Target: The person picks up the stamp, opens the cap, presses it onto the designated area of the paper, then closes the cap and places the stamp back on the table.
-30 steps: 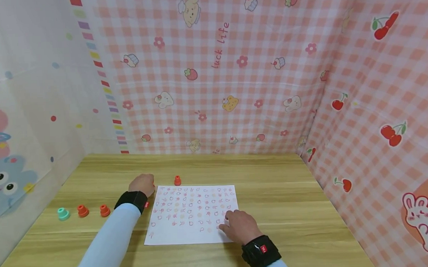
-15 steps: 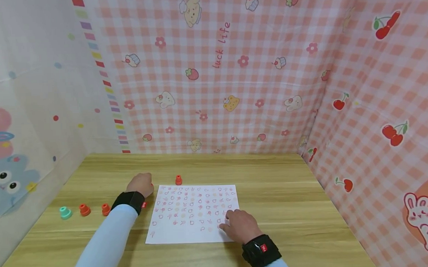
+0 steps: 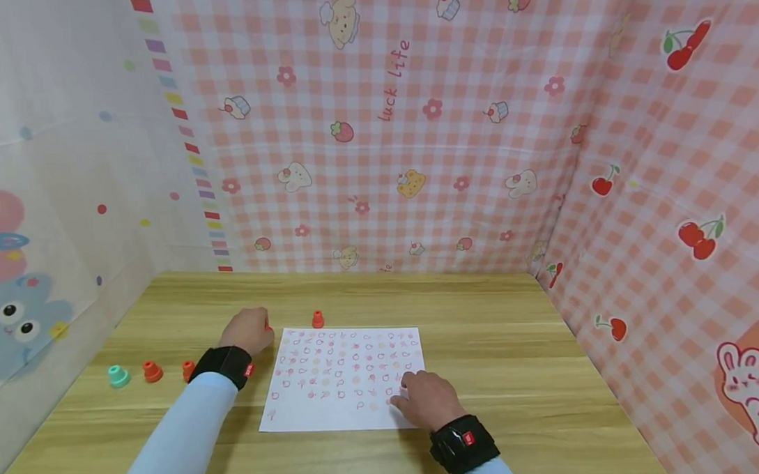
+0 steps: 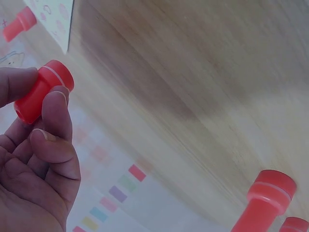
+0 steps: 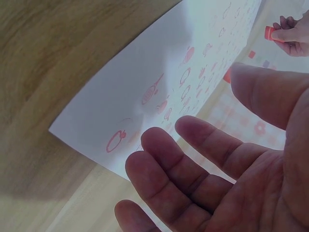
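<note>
- Moved left, pinching red stamp (image 4: 35, 96) in left hand (image 3: 245, 331).
- Holding right hand (image 3: 429, 401) loosely spread over paper (image 3: 317, 415), empty.
- Might drop stamp by pinching loosely.

1. From the head, a wide view faces forward and down over the table (image 3: 516, 372).
2. The left wrist camera looks closely along the left hand (image 4: 38, 179).
3. The right wrist camera, close to the right hand (image 5: 256, 188), shares the paper (image 5: 111, 92) with both.

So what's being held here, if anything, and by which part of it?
The left hand pinches a red stamp by its sides, near the wide end. The right hand holds nothing.
</note>
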`<state>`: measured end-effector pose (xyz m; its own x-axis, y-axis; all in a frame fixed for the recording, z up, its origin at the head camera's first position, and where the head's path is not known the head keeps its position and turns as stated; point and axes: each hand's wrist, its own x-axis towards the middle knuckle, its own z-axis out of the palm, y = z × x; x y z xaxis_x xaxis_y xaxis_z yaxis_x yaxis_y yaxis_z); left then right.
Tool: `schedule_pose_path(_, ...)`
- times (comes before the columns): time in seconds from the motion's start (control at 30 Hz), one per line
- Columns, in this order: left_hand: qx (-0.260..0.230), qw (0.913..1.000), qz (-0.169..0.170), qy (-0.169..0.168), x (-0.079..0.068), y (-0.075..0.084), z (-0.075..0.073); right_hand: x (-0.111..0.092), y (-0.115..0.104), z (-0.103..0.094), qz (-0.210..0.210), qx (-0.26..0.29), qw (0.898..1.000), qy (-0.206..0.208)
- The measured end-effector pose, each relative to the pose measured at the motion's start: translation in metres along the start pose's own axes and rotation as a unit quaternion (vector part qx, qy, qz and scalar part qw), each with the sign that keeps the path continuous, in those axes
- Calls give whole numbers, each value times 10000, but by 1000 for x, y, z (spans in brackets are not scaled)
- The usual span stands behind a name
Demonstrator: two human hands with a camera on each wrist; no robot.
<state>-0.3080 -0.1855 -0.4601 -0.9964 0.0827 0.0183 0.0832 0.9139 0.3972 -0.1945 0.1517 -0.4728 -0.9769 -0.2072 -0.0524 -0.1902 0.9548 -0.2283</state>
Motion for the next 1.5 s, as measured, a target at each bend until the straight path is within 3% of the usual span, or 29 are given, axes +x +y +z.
schedule_pose_path(0.3, -295, 9994, 41, 149, -12, 4, -2, -1, -1, -1, 15, -43, 10000, 37)
schedule_pose_path(0.57, -352, 9988, 177, 289, -27, 16, -9, -1, -1, -1, -36, 42, 10000, 66)
schedule_pose_path(0.73, -490, 9984, 91, 254, -35, 24, -9, 0, -1, 0, -8, 71, 10000, 66)
schedule_pose_path(1.5, -754, 9970, 126, 137, -63, 51, 14, 1, -2, 2, -102, 25, 9994, 330)
